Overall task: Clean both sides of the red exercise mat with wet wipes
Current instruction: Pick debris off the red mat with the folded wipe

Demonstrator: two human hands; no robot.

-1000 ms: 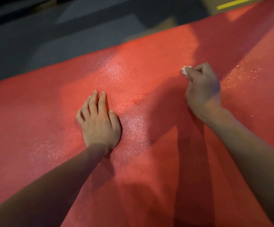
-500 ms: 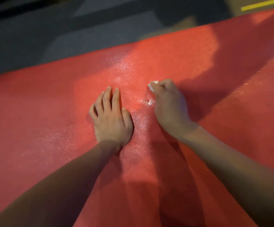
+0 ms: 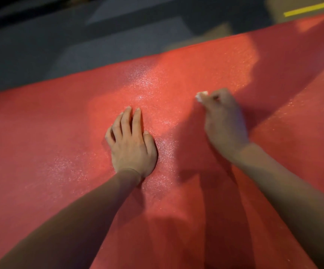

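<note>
Red textured foam exercise mat (image 3: 60, 133) lies spread across a dark grey floor (image 3: 40, 45); the left hand (image 3: 132, 146) presses flat mid-mat, fingers straight, while the right hand (image 3: 225, 121) pinches a small white wet wipe (image 3: 201, 95) against it, nearer the far edge.

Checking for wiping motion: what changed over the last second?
The right hand, pinching the wipe, swept left across the mat toward the left hand, then back out to the right. The left hand stayed flat on the mat.
</note>
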